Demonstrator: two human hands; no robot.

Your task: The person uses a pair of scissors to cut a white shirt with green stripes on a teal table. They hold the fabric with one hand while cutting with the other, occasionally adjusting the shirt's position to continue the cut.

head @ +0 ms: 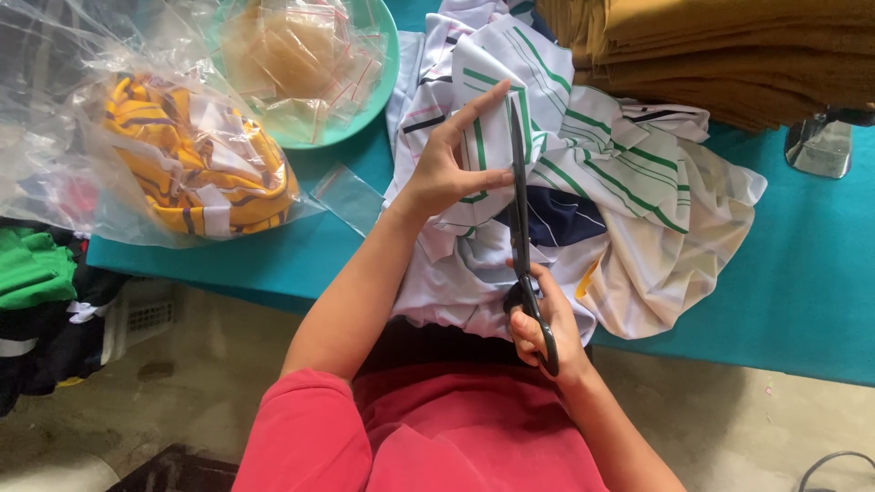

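On the teal table (802,273), my left hand (447,169) pinches the striped white shirt (583,173); my right hand (547,333) grips black scissors (519,214), bagged yellow clothes (196,164) far left.

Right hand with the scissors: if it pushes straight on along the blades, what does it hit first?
Probably the white green-striped garment that the left hand holds; the right hand points the black scissors up across it. Depth is unclear.
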